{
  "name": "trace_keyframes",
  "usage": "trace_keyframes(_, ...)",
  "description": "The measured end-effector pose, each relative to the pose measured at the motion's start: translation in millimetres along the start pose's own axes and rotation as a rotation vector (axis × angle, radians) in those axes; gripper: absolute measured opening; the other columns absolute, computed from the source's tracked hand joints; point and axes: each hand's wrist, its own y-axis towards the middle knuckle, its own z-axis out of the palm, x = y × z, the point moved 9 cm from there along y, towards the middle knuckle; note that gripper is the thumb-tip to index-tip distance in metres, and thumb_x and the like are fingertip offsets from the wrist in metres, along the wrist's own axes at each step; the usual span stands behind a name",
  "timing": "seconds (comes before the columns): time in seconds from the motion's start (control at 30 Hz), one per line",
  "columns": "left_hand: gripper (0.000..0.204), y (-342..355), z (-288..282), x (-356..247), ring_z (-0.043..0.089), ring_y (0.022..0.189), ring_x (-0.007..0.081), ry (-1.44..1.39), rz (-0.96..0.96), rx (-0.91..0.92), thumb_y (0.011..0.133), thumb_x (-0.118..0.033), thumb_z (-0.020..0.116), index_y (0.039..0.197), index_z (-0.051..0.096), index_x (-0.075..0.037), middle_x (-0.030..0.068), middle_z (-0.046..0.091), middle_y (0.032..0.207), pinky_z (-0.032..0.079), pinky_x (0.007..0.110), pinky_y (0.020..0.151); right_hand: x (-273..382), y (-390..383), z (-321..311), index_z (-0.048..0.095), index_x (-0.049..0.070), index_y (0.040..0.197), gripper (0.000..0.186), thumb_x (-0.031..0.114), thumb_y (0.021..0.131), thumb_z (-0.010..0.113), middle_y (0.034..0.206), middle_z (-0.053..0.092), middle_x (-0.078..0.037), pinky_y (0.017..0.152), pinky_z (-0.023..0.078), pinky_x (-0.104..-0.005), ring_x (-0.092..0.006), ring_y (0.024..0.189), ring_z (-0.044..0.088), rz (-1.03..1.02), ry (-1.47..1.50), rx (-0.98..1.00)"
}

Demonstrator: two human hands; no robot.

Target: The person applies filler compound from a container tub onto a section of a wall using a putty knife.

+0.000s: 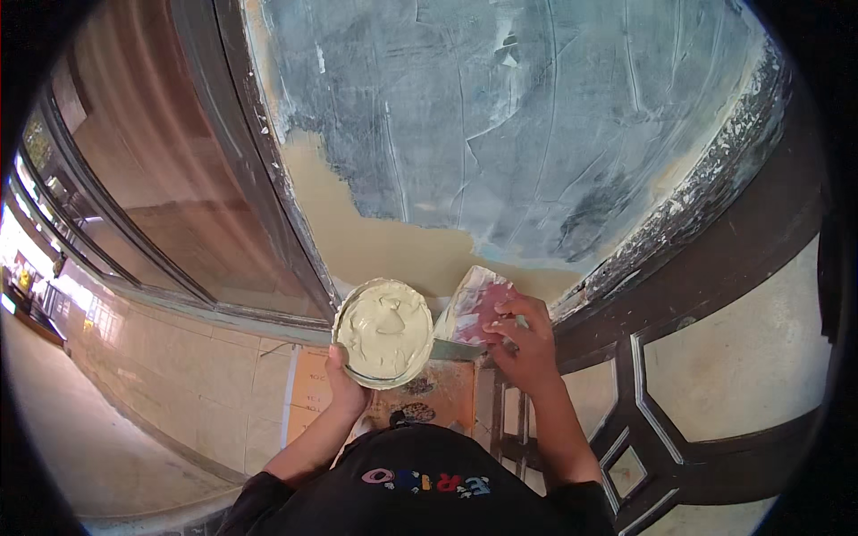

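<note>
My left hand [344, 380] grips a round tub [382, 332] filled with pale cream paste, low in front of me at the centre. My right hand [527, 344] is closed on a wide putty knife [476, 308], pink with white and cream smears, just right of the tub. Beyond both is an upright panel [500, 134] with streaky grey-blue coating and a smooth beige band along its left and lower edges. The backs of the fingers of my right hand face me; the knife's far edge is close to the beige band.
A dark-framed glazed panel [152, 161] stands at left. Dark woodwork with pale insets [733, 304] is at right. Below lie orange sheets [308, 393] on a tiled floor [210, 375]. A rough, flaking edge [688, 188] borders the coated panel's right side.
</note>
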Motion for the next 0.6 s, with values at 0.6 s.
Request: trace_keyframes(0.6, 0.073, 0.3, -14.6, 9.0, 0.049, 0.113, 0.0267, -0.051, -0.154, -0.022, 0.085, -0.056, 0.043, 0.128, 0.034, 0.002, 0.0174, 0.046, 0.125, 0.043, 0.038, 0.093, 41.8, 5.2, 27.4, 0.055, 0.019, 0.069, 0.014, 0.017, 0.063, 0.068, 0.090, 0.054, 0.006, 0.093, 0.040, -0.0446, -0.0191, 0.092, 0.052, -0.580, -0.373, 0.014)
